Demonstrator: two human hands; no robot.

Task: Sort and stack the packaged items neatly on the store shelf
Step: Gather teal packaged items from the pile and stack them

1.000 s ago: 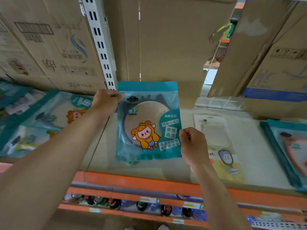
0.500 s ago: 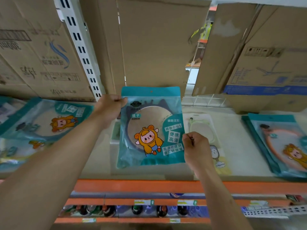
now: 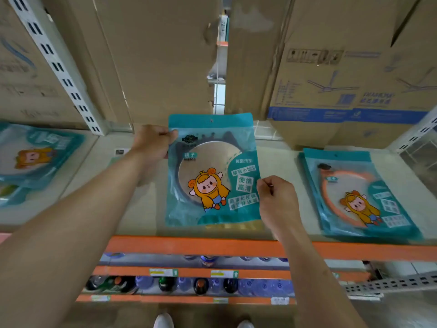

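Cardboard boxes (image 3: 153,55) stand behind the pale shelf (image 3: 279,162). The teal mirror packet (image 3: 210,171) is held over mid-shelf, left of a pile of like packets (image 3: 354,197). The left hand (image 3: 151,144) grips its upper-left edge; the right hand (image 3: 277,200) fingers (image 3: 264,185) pinch its right edge.

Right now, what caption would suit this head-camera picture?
A teal mirror pack held by its edges in the left hand and right hand, over the store shelf.

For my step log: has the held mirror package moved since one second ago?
Yes. The mirror package shifted right, away from the white slotted upright.
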